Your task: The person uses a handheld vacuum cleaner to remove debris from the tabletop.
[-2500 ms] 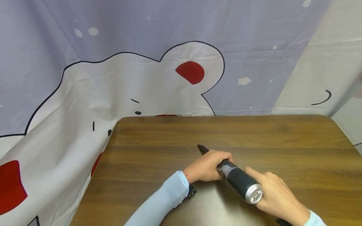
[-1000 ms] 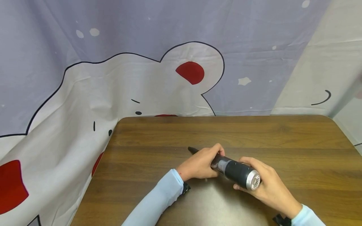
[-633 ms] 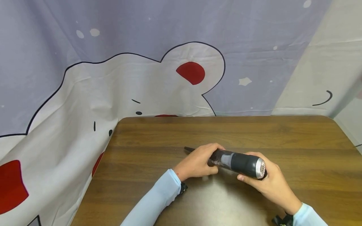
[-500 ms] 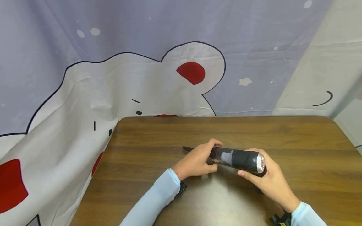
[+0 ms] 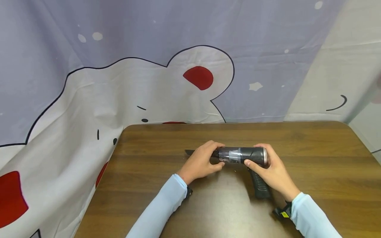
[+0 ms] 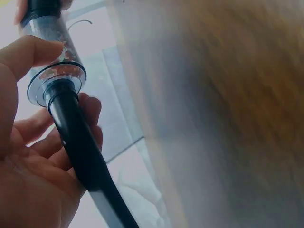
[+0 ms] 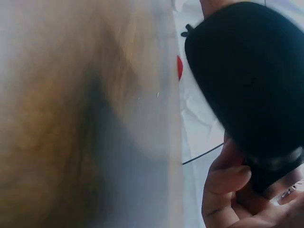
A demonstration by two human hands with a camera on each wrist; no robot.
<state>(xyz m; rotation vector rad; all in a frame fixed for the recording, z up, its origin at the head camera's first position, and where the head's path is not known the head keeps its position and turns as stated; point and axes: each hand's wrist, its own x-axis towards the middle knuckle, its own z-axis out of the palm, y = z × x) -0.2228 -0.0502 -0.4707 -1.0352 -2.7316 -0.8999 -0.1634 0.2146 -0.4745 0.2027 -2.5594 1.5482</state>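
Note:
A black handheld vacuum cleaner lies crosswise between both hands in the head view, its silver rear end to the right. The left hand grips its front; in the left wrist view, the thumb lies on the clear dust cup, which holds reddish bits. From the cup extends a long black nozzle, its tip pointing left in the head view. The right hand holds the rear of the body, thumb on the near side. A ribbed handle hangs toward the viewer and fills much of the right wrist view.
Beneath the hands is a brown wooden table with rounded far corners. A patterned curtain hangs along its back and left. Tiny pale specks dot the tabletop near the vacuum. Both wrists carry black camera straps.
The vacuum has turned from a slant to nearly level across the view and moved farther from the viewer, exposing its handle. The right hand has come round the rear body; the left shifted left.

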